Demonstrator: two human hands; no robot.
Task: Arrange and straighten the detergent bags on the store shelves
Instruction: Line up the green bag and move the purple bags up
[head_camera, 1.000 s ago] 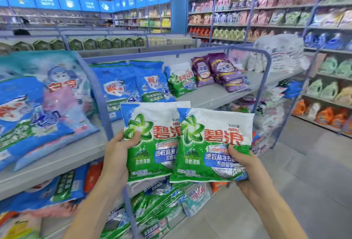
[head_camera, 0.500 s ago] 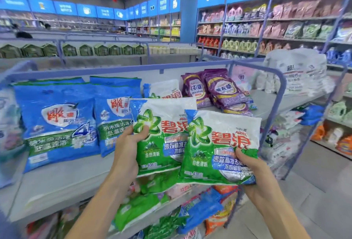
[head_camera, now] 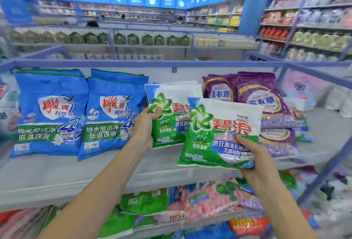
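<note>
The grey shelf [head_camera: 76, 174] is running beneath your left hand [head_camera: 145, 126] and your right hand [head_camera: 249, 155]. Two stacks of blue bags [head_camera: 51, 112] are leaning side by side on it, just left of the left hand. Green-and-white bags [head_camera: 190, 83] are standing at its back, just beyond that hand. Purple bags [head_camera: 266, 105] are lying piled on it, beyond the right hand and off to its right.

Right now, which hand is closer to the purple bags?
Right. The right hand, holding a green bag, sits just in front of the purple bags. The left hand holds a second green bag further left, beside the blue bags.
</note>
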